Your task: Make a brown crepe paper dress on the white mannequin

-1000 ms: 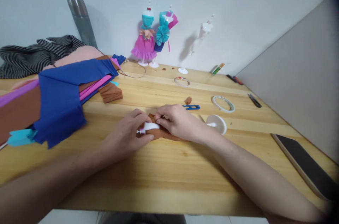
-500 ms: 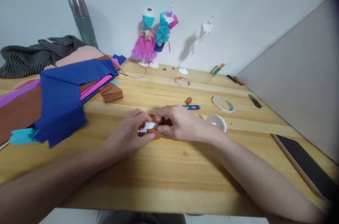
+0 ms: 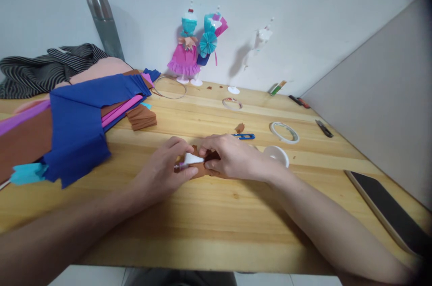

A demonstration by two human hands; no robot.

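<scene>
Over the middle of the table lies a small white mannequin (image 3: 193,159), on its side with its neck end toward the left. Brown crepe paper (image 3: 200,170) is wrapped partly around it. My left hand (image 3: 168,164) grips the upper part of the mannequin between thumb and fingers. My right hand (image 3: 231,156) pinches the brown paper around the lower part, hiding much of it. Past my right wrist shows a white round base (image 3: 277,155), tipped on its edge. Blue thread snips (image 3: 245,136) lie just beyond my right hand, with a brown scrap (image 3: 240,128) behind them.
Crepe paper sheets (image 3: 79,128) pile up at left, beside a folded brown piece (image 3: 141,117). Two dressed mannequins (image 3: 186,52) and a bare one (image 3: 263,38) stand by the wall. A tape roll (image 3: 284,133), a cutter knife (image 3: 324,128) and a phone (image 3: 384,209) lie at right.
My right hand has shifted slightly to the right, and the white mannequin shows at a slightly different angle between my fingers. Both hands keep their hold.
</scene>
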